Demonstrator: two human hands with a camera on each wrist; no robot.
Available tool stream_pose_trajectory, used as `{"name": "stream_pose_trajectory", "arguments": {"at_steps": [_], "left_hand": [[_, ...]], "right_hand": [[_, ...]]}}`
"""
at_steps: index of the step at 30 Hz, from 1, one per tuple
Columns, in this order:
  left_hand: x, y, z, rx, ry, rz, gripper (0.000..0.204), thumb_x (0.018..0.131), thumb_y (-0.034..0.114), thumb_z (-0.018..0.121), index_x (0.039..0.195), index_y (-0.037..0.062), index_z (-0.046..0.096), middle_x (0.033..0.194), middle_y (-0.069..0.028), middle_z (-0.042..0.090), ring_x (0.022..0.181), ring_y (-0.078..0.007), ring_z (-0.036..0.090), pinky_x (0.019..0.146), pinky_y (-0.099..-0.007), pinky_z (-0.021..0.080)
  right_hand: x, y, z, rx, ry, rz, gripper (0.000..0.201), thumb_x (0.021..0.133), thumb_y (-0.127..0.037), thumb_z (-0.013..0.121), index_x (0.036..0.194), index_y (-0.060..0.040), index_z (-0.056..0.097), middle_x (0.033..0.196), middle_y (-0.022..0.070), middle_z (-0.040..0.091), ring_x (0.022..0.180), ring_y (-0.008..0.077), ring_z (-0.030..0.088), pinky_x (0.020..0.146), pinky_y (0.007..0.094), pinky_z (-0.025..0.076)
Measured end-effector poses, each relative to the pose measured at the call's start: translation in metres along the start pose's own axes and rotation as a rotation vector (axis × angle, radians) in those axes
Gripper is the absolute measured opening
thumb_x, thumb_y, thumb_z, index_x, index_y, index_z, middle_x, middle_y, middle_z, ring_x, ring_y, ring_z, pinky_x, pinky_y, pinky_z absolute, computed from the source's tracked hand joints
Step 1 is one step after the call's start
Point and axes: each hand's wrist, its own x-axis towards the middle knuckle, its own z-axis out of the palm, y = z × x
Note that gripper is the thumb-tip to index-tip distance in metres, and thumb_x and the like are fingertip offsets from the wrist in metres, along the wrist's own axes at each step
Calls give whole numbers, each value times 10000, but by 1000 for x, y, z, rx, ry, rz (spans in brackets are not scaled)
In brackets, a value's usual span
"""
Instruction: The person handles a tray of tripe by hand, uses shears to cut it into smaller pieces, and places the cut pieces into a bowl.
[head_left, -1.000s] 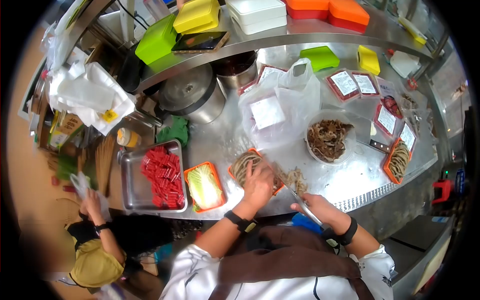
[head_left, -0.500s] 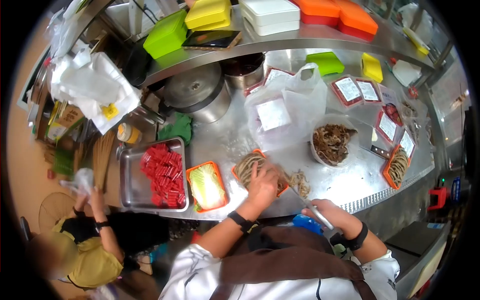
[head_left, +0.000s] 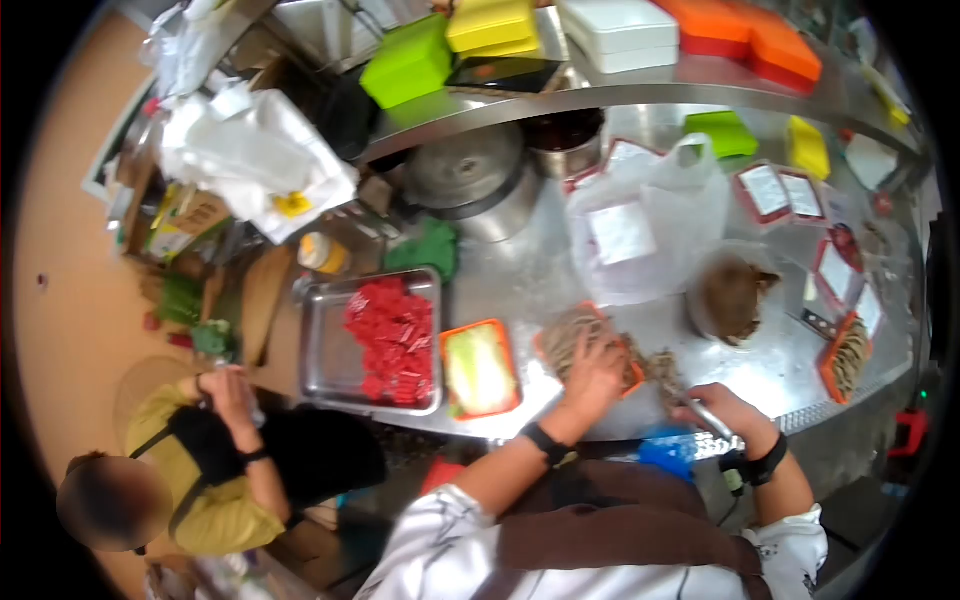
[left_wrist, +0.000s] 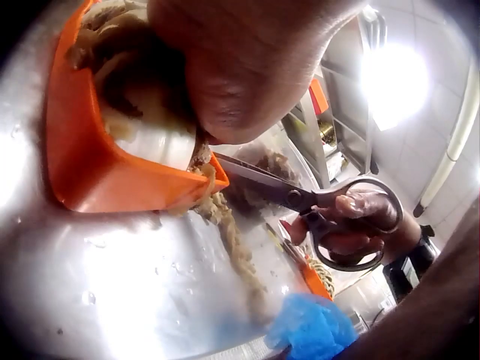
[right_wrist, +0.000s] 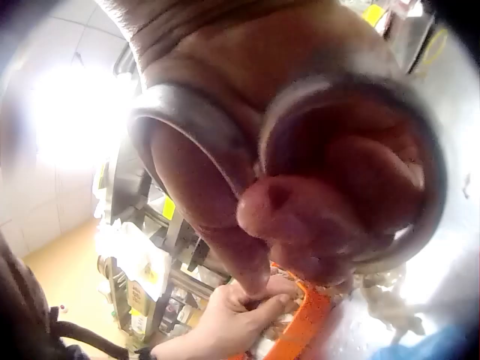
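My left hand lies over pale brown food strips in an orange tray, its fingers bent onto them. My right hand holds a pair of metal scissors, fingers and thumb through the handle loops. In the left wrist view, the blades reach to the tray's near corner, close under my left hand, and their tips are hidden. Several loose strips trail from that corner onto the steel table. The right wrist view shows the handle loops and my left hand bent at the tray.
Left of the tray are a cabbage tray and a steel pan of red packets. A tub of brown pieces and a white plastic bag stand behind. A blue crumpled item is near the front edge. Another person is at left.
The head view has swung left, so the table's contents appear farther right. My left hand stays over the strips and my right keeps the scissors. The other person's hands have moved lower.
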Motion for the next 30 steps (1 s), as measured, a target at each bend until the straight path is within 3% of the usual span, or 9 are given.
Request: {"name": "stream_pose_trajectory", "arguments": {"at_steps": [1,3,9,11,15,18,21,26,30], "left_hand": [[3,1,-4,-9,-17,3,217,756,111,667,944,37,748,1057,-64,698,1285,-310,543,1177,-636,263],[3,3,-4,-26,-12,-2,205,758,107,665,932,34,746,1054,-68,696,1281,-318,544,1177,-629,267],[7,7,-13,-46,0,-30,155,788,87,666,911,32,744,1047,-77,693,1275,-324,542,1170,-612,274],[7,3,-13,-9,5,-18,137,797,82,664,902,35,739,1029,-81,686,1274,-319,541,1173,-604,275],[8,5,-12,-61,-36,-19,103,803,65,658,894,42,699,1026,-93,667,1259,-317,545,1175,-590,283],[7,5,-9,-45,3,-68,266,803,69,676,1066,55,634,1121,-128,645,1249,-325,539,1180,-568,281],[11,8,-15,-38,-12,-64,314,811,69,672,1122,70,627,1136,-110,657,1262,-313,535,1180,-565,279],[7,4,-10,-53,33,-12,100,804,100,670,863,61,741,1167,-85,672,1297,-309,519,1173,-615,252],[10,7,-12,-41,7,-23,122,826,155,701,871,53,750,1137,-83,672,1328,-318,491,1176,-634,236]], "right_hand": [[0,-17,-6,110,-55,107,395,908,-409,748,965,-18,736,674,82,660,575,168,616,560,341,495],[6,-7,1,360,-62,83,324,922,-344,748,962,-24,716,648,14,612,543,92,554,497,279,441],[4,4,21,341,32,-53,367,928,-340,756,1077,-9,702,657,-6,588,523,82,520,472,262,404],[0,2,22,217,53,-3,460,894,-367,784,1168,-8,695,724,83,663,615,150,602,587,317,491],[-13,-4,29,161,93,33,472,879,-377,781,1153,-3,694,837,197,700,772,275,675,722,396,524],[-18,-11,34,-96,140,-62,447,890,-454,708,1048,-36,690,873,263,692,865,450,671,752,499,520],[-24,-17,43,-252,226,-63,424,896,-441,691,1048,-46,672,819,241,696,815,446,677,725,514,527],[-42,-25,44,-410,267,-68,410,894,-409,679,1060,-35,658,769,219,695,748,432,679,689,516,542],[-60,-23,35,-332,297,-38,415,883,-402,703,1070,-32,671,778,210,702,776,426,685,705,506,545]]}}
